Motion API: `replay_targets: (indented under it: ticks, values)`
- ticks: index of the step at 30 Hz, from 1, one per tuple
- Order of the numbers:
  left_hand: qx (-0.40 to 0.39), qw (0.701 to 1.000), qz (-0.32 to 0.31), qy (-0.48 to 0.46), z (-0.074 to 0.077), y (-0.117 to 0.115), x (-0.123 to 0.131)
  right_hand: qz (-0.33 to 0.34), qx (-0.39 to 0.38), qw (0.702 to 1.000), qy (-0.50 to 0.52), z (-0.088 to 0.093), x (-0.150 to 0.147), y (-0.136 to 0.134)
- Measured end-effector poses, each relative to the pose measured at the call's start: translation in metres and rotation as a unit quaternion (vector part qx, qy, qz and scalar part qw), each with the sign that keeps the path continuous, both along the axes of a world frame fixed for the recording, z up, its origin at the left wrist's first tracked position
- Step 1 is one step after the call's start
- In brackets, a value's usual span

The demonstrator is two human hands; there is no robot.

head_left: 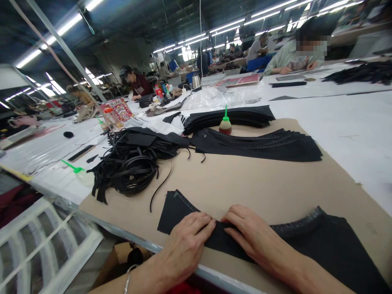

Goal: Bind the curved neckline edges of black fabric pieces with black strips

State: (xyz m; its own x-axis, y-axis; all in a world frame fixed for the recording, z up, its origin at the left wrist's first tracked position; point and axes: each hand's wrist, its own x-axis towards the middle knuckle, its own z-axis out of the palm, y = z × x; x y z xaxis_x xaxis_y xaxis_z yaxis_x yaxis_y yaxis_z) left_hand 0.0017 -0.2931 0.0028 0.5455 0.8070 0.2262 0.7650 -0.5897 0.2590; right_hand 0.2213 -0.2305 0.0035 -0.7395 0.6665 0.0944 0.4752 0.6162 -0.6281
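A long, curved black leather-like piece (333, 245) lies along the near edge of the table, its upper rim turned over in a shiny, puckered band at the right. My left hand (190, 237) rests on its left half, fingers together and closed on the curved edge. Close beside it, my right hand (252, 234) grips the same edge near the middle, with thumb and fingers drawn together. Both hands cover part of the rim, so the exact hold of the fingertips is hidden.
Beyond my hands, a fanned stack of black pieces (260, 145) lies on the tan board (245, 179). Behind it stands a green-tipped bottle (226, 124). Tangled black strips (131, 163) are piled at the left, beside another green-tipped bottle (84, 175). Other people work farther back.
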Motion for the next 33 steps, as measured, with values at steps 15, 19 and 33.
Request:
replay_targets:
  ticks: [15, 19, 33]
  values:
    - [-0.113, 0.985, 0.058, -0.115, 0.016, 0.028, 0.031, -0.042, -0.066, 0.997, -0.021, 0.016, 0.008, 0.000]
    - [-0.131, 0.984, 0.040, -0.110, 0.017, 0.030, 0.035, -0.042, -0.074, 0.996, -0.015, 0.016, 0.011, 0.001]
    - [-0.102, 0.989, 0.039, -0.096, 0.011, 0.021, 0.037, -0.019, -0.052, 0.998, -0.003, 0.013, 0.024, -0.002]
